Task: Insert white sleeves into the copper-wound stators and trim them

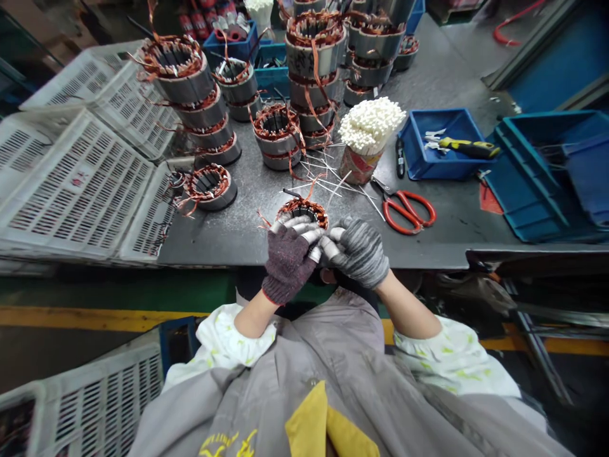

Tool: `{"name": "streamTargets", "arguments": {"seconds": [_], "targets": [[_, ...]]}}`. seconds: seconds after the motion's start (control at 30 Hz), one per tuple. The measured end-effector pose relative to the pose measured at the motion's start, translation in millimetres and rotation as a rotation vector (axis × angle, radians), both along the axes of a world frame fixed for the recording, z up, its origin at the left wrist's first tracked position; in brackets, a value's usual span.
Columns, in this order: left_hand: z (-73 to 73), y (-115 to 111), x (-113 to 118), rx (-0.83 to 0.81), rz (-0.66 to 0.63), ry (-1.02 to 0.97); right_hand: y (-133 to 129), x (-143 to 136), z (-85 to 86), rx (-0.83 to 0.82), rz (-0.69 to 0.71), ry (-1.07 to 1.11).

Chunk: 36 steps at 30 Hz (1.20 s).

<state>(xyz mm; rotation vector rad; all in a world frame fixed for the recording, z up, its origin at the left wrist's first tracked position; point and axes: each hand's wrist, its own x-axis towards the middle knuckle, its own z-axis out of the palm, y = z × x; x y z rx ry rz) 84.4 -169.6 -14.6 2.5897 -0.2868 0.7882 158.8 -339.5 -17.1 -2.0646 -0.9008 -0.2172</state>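
The left hand (288, 261) curls over a copper coil (311, 208) near the front edge of the worktop (219, 246), the right hand (359, 251) beside it; whether the fingers grip, I cannot tell. A hard pull could drop it; loose sticks (328, 181) beyond might snag wires (292, 193).

Counted: two gloved hands (290, 260) (359, 252); over twelve copper-wound rings (314, 208); one pair of red-handled scissors (410, 212); one yellow-and-black-handled tool (469, 147).

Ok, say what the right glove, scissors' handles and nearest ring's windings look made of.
Right glove: matte knitted yarn, fibre unclear, by its streaked texture. Handles: probably plastic or coated metal, by their smooth, even red. Windings: shiny, probably copper wire, by the orange-brown strands.
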Motion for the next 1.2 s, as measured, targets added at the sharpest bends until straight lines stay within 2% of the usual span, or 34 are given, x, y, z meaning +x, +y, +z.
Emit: {"name": "streamTargets", "arguments": {"seconds": [0.03, 0.1, 0.17, 0.23, 0.27, 0.3, 0.43, 0.5, 0.63, 0.73, 0.87, 0.93, 1.0, 1.1, 1.2], "targets": [[-0.3, -1.3, 0.6, -0.013, 0.036, -0.012, -0.7, -0.9, 5.6, 0.045, -0.016, -0.021], [-0.7, -3.6, 1.5, -0.043, 0.086, -0.043, -6.1, -0.6, 17.0, 0.245, -0.079, -0.034], [-0.9, -5.0, 1.6, -0.067, 0.093, -0.076, -16.4, 4.1, 25.9, 0.471, -0.194, -0.037], [-1.4, -5.6, 1.2, -0.067, 0.084, -0.089, -27.6, 12.4, 28.8, 0.593, -0.277, -0.039], [-1.9, -5.7, 1.1, -0.057, 0.086, -0.085, -31.9, 16.8, 27.4, 0.557, -0.265, -0.049], [-2.8, -5.8, 1.1, -0.044, 0.094, -0.078, -34.6, 20.8, 24.2, 0.449, -0.205, -0.065], [-10.1, -7.4, 4.2, -0.001, 0.145, -0.038, -25.6, 28.7, 3.5, -0.075, 0.189, -0.181], [-14.9, -9.4, 6.9, 0.014, 0.191, -0.015, -10.0, 29.6, -3.9, -0.156, 0.225, -0.203], [-19.0, -12.9, 8.4, 0.055, 0.242, -0.052, 24.7, 33.6, -4.6, -0.117, 0.065, -0.193], [-13.7, -7.1, 1.7, 0.059, 0.151, -0.057, 30.3, 31.6, -0.2, -0.027, 0.023, -0.097], [-1.9, 21.3, -11.9, 0.114, 0.022, -0.030, 12.4, 11.8, -0.7, 0.089, 0.129, 0.093], [1.8, 39.9, -14.6, 0.157, 0.004, -0.027, 8.7, 1.8, -3.5, 0.068, 0.192, 0.162], [3.6, 55.4, -13.1, 0.184, -0.047, -0.019, 13.4, -1.1, -6.5, 0.043, 0.196, 0.198], [5.5, 66.8, -7.1, 0.183, -0.153, 0.019, 26.0, 12.2, -8.2, 0.047, 0.220, 0.240], [7.2, 67.6, -2.2, 0.159, -0.190, 0.040, 25.8, 37.3, -5.4, 0.066, 0.392, 0.321]]}}
